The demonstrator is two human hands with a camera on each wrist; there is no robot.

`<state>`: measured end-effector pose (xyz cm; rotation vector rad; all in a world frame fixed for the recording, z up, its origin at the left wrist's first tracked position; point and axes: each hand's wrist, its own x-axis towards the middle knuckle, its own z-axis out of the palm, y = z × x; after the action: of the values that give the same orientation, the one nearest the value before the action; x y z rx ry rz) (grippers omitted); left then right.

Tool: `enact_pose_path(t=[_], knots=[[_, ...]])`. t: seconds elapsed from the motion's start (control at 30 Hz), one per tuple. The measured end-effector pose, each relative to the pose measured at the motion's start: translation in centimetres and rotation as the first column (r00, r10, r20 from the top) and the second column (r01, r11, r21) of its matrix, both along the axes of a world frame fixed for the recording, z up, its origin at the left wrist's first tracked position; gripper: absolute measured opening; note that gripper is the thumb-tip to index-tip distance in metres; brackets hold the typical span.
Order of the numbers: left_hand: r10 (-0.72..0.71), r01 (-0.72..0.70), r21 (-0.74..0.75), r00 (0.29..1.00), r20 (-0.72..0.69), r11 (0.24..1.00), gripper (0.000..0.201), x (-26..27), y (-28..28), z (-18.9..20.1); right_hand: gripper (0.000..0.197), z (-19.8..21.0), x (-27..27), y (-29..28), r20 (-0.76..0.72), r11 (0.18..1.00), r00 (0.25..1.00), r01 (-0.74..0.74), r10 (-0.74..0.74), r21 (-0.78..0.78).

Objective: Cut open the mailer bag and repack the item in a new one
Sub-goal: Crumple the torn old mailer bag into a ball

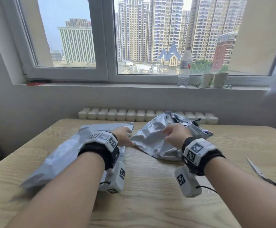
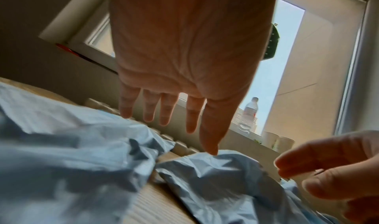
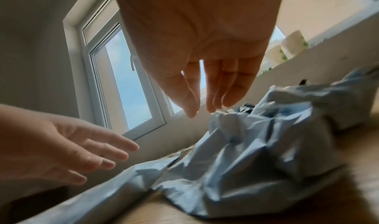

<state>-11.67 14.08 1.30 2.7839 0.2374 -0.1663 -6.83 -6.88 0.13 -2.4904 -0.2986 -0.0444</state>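
Observation:
A crumpled grey mailer bag (image 1: 152,137) lies at the middle right of the wooden table (image 1: 144,186), its torn far end showing something dark inside. A flat grey mailer bag (image 1: 63,152) lies to its left, partly under my left forearm. My left hand (image 1: 123,135) hovers between the two bags with straight, spread fingers (image 2: 164,110) and holds nothing. My right hand (image 1: 173,132) hangs just above the crumpled bag (image 3: 256,138), its fingers (image 3: 213,88) loose and pointing down, nothing gripped. The crumpled bag (image 2: 215,178) sits just below my left thumb.
Scissors (image 1: 259,171) lie near the table's right edge. On the windowsill stand a water bottle (image 1: 184,69), two paper cups (image 1: 213,79) and a red object (image 1: 35,83). A white radiator (image 1: 117,115) runs behind the table.

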Motion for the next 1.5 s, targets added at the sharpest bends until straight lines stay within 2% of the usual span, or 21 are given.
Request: enact_pose_path(t=[0.07,0.13,0.23,0.37,0.47,0.57,0.67,0.87,0.93,1.03,1.13,1.27,1.33,1.43,1.5], knots=[[-0.028,0.028,-0.029,0.999,0.022,0.999,0.067,0.9,-1.8,-0.4,0.052,0.0,0.3,-1.8,-0.004,0.991,1.000,0.019,-0.020,-0.136],[-0.046,0.047,-0.039,0.999,0.024,0.998,0.066,1.7,-3.2,-1.0,0.075,-0.1,0.4,-2.8,-0.051,0.959,0.998,-0.053,0.040,-0.278],[-0.063,0.064,-0.088,0.998,0.013,0.994,0.068,2.8,-4.7,-1.8,0.107,-0.9,0.4,-3.3,-0.190,0.933,0.976,-0.161,0.103,-0.322],[-0.036,0.038,-0.148,0.999,0.015,0.988,0.075,3.8,-5.3,-2.8,0.112,-2.7,1.3,-3.0,-0.292,0.924,0.953,-0.185,0.086,-0.335],[0.002,0.004,-0.160,0.999,0.038,0.987,0.083,4.1,-5.3,-3.3,0.096,-3.0,1.5,-3.0,-0.299,0.915,0.952,-0.180,0.069,-0.362],[0.026,-0.018,-0.175,0.999,0.042,0.984,0.091,4.4,-5.5,-3.5,0.053,-2.8,1.4,-3.1,-0.315,0.899,0.946,-0.198,0.071,-0.391],[0.030,-0.019,-0.167,0.998,0.059,0.986,0.108,4.6,-5.7,-3.8,0.015,-2.9,1.3,-3.5,-0.330,0.890,0.940,-0.222,0.087,-0.399],[0.033,-0.027,-0.165,0.999,0.032,0.986,0.140,3.9,-6.0,-3.8,0.019,-2.2,0.6,-4.1,-0.276,0.942,0.961,-0.117,0.027,-0.315],[0.015,-0.013,-0.189,1.000,0.011,0.982,0.148,3.4,-6.0,-3.6,0.022,-1.4,0.3,-4.3,-0.221,0.975,0.975,-0.054,0.005,-0.214],[-0.033,0.024,-0.304,0.999,-0.025,0.953,0.141,2.3,-6.3,-3.1,0.025,-0.3,0.0,-4.8,-0.100,1.000,0.995,0.001,-0.004,-0.021],[-0.055,0.060,-0.434,0.998,0.022,0.899,0.141,1.3,-7.1,-2.0,0.032,0.3,-0.5,-4.9,-0.122,0.984,0.991,-0.034,0.056,0.175],[-0.133,0.183,-0.577,0.983,0.129,0.796,0.129,0.8,-8.3,-0.5,0.036,1.6,-2.0,-4.9,-0.127,0.948,0.981,-0.103,0.147,0.302],[-0.173,0.247,-0.555,0.968,0.182,0.795,0.109,0.3,-8.9,0.0,0.037,2.4,-2.9,-5.0,-0.118,0.923,0.975,-0.137,0.191,0.360],[-0.189,0.303,-0.473,0.943,0.273,0.827,0.060,-0.3,-10.1,0.5,0.039,3.3,-4.1,-5.0,-0.080,0.893,0.973,-0.165,0.217,0.418],[-0.171,0.325,-0.422,0.916,0.363,0.846,0.043,-0.6,-10.8,0.8,0.040,3.5,-4.4,-4.9,-0.047,0.875,0.977,-0.162,0.206,0.457]])
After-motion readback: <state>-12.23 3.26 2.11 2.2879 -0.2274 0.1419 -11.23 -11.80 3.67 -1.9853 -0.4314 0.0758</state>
